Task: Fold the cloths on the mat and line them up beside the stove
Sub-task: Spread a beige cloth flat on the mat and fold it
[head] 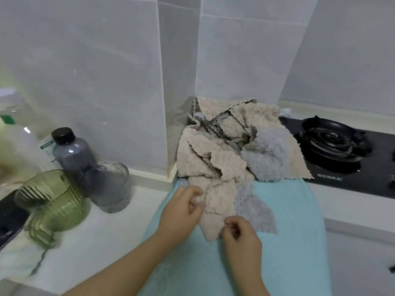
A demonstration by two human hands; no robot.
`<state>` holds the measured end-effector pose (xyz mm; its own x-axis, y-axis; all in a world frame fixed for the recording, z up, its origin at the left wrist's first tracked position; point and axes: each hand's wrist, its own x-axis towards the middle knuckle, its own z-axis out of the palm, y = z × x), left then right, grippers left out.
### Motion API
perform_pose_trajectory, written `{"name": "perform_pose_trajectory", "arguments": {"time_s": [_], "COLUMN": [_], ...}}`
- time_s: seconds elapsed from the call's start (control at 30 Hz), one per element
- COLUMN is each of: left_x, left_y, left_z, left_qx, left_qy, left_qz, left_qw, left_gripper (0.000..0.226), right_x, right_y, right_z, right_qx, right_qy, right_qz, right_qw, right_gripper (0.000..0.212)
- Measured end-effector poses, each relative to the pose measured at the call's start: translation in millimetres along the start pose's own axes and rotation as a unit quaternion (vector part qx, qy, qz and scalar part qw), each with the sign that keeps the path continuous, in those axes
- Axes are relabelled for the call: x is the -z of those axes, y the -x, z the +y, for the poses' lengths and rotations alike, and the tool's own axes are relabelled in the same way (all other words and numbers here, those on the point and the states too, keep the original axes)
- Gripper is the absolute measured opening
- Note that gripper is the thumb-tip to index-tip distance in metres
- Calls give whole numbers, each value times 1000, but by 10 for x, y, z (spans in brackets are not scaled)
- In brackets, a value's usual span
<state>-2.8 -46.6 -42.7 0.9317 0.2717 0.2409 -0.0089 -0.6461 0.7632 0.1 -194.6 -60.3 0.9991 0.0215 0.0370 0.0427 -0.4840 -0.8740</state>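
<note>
A beige cloth (215, 201) on the blue mat (288, 242) is pinched at its edges by the left hand (181, 212) and the right hand (241, 236). The remaining cloths (235, 142) are heaped against the wall, beside the stove (333, 142).

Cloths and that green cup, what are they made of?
The cloths look like soft microfibre or terry, beige on one side and grey on the other: the pile is nubbly and the edges are cut in zigzags. The green cup looks like tinted plastic, perhaps glass: it is see-through, ribbed and shiny.
</note>
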Motion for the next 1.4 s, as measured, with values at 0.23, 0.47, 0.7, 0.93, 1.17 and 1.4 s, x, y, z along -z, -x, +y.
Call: {"name": "perform_pose_trajectory", "arguments": {"time_s": [0.23, 0.47, 0.7, 0.93, 1.17, 1.4], "left_x": [-45, -21, 167, 156, 164, 270], "left_y": [-181, -90, 323, 364, 312, 320], "left_z": [191, 149, -277, -282, -257, -170], "left_qx": [-36, -108, -99, -46, -113, 39], "left_qy": [49, 9, 79, 159, 207, 459], "left_qz": [40, 72, 130, 153, 76, 47], "left_qw": [997, 992, 983, 974, 969, 886], "left_gripper": [27, 12, 13, 23, 34, 50], "right_x": [-45, 32, -11, -13, -5, 15], "right_y": [12, 183, 233, 207, 163, 204], "right_z": [86, 94, 75, 50, 76, 85], "right_qx": [65, 66, 86, 96, 99, 94], "right_qy": [-10, -85, -49, -61, -98, -118], "right_qz": [27, 98, 124, 124, 128, 125], "right_qw": [997, 989, 987, 986, 982, 981], "right_gripper": [14, 17, 17, 16, 16, 21]}}
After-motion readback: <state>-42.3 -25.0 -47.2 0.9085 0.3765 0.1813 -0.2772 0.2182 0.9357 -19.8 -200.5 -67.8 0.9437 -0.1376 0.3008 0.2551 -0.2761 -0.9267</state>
